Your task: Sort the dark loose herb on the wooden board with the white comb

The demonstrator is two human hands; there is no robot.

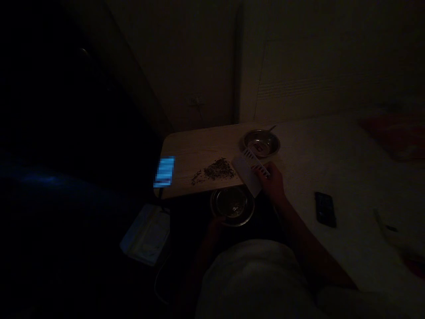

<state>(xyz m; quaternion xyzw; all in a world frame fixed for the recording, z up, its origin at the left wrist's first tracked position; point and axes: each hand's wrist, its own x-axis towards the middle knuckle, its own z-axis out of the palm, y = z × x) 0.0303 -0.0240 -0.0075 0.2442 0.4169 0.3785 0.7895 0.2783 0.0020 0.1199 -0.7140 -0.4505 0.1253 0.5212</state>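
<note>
A loose pile of small dark grains or seeds (219,169) lies on the small wooden table (195,144), with a few scattered to its left. My right hand (272,179) grips a flat white scraper (248,173) by its slotted end, its blade just right of the pile. Below the table's near edge, my left hand (217,223) holds a shiny metal bowl (249,216) by its rim. Some small bits show inside it, too dim to make out. Another metal bowl (245,144), with a handle sticking out, stands at the table's back right.
A lit screen (165,172) stands at the table's left edge. A dark phone (325,209) lies on the pale surface (305,164) to the right, where a reddish cloth-like thing (395,135) also lies. A pale box-like object (146,235) is low on the left. The room is very dark.
</note>
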